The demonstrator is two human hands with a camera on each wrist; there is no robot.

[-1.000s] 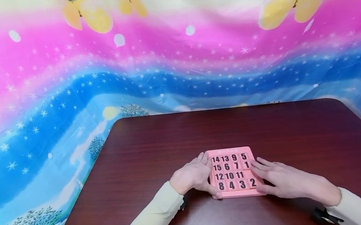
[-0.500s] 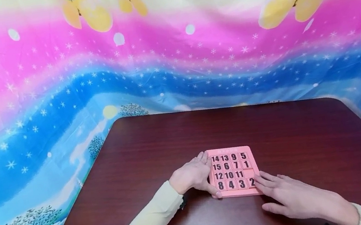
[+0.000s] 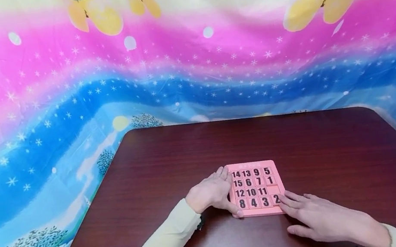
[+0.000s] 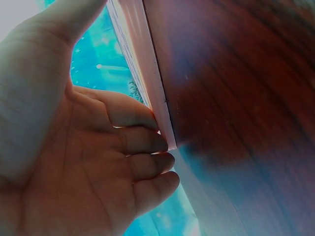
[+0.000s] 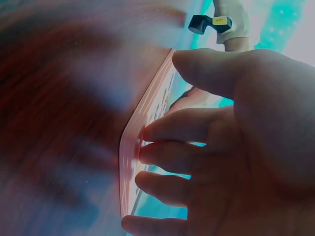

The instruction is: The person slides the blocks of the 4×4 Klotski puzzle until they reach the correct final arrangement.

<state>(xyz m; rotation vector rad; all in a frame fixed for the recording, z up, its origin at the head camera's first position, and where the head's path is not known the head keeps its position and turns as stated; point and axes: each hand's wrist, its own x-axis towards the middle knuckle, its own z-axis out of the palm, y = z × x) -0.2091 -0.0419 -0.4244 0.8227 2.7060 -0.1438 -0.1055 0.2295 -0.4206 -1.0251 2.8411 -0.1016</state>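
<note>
A flat, square-cornered pink number board with a raised rim point(image 3: 258, 212) lies on a dark reddish-brown, wood-grained table point(image 3: 187, 151), in front of a hanging cloth printed in pink, blue and yellow point(image 3: 175, 79). The board holds pink square tiles with bold black numerals; a single vacant space sits at the right end of the third row, between the tile marked 1 point(image 3: 269, 180) and the tile marked 2 point(image 3: 276, 199).

The person's left hand point(image 3: 212, 190) rests along the board's left side, its extended fingers against the far part of that edge and its thumb at the near left corner, bracing it without a clenched grasp. The right hand point(image 3: 325, 216) is loose, its extended fingertips at the right rim, by the tile marked 2; whether they press that tile or only lie over its side cannot be told. Its thumb stands apart from the fingers.

The board looks light, thin and stiff, probably plastic, and fairly sturdy. On so smooth a tabletop it could skid under a sideways push, so the outer rim seems the best place to steady it. The tiles look slick, and a light fingertip on the face should suit them better than a pinch.
</note>
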